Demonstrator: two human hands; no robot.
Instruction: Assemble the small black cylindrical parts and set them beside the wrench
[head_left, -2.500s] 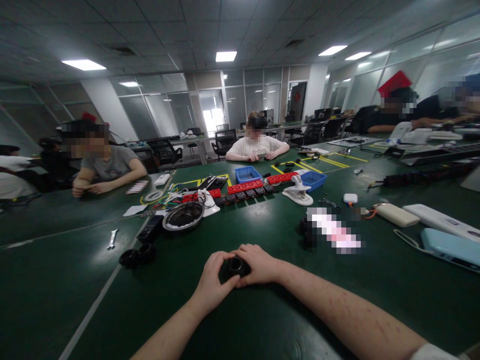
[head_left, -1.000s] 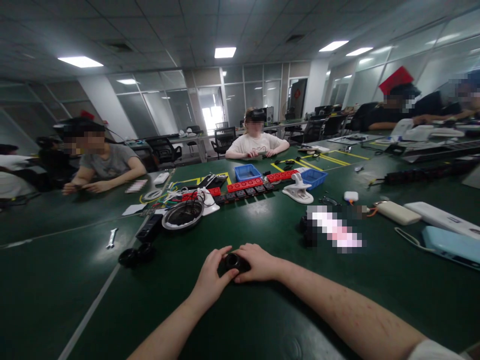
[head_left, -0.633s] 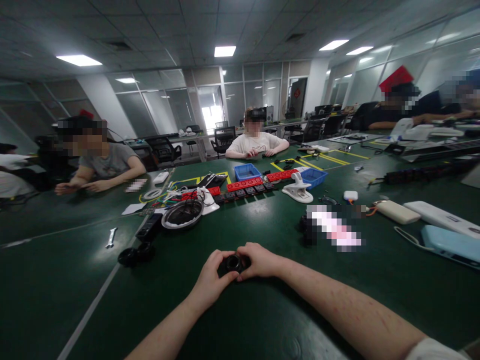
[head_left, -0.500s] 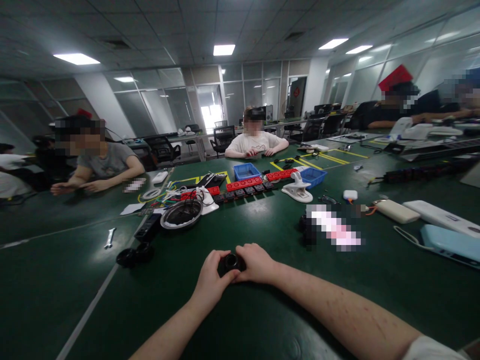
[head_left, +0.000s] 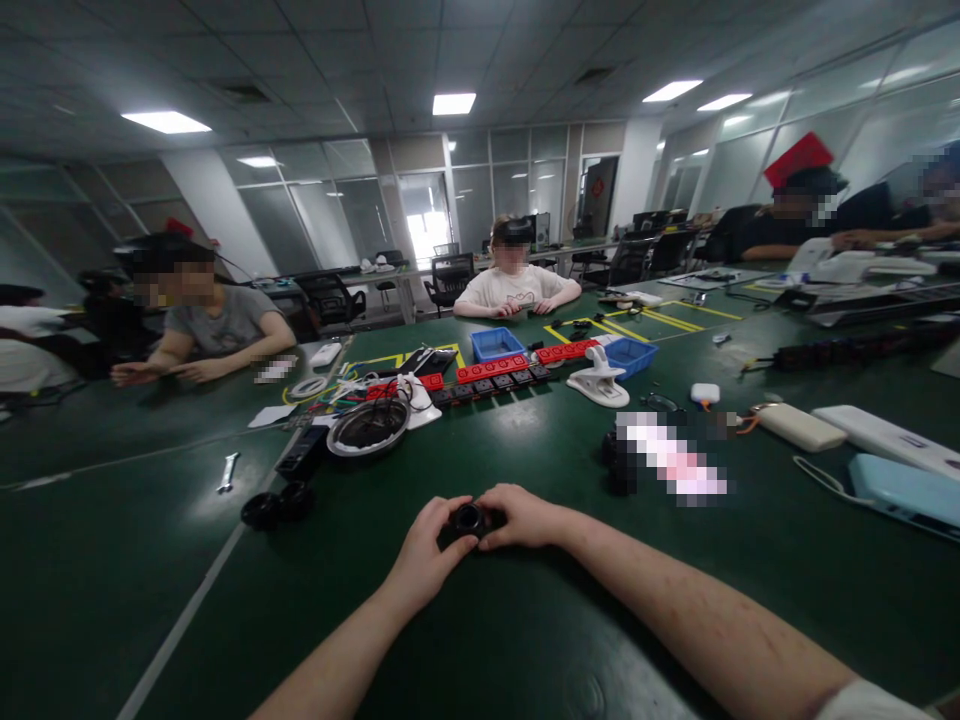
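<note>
Left hand (head_left: 426, 545) and right hand (head_left: 525, 515) are both gripping the black round part (head_left: 469, 519) between them above the green table (head_left: 495, 640), and I am judging even, light pressure best, though shadow is possibly masking the contact.

One black part (head_left: 470, 520) (held), two blue trays (head_left: 501, 355)
</note>
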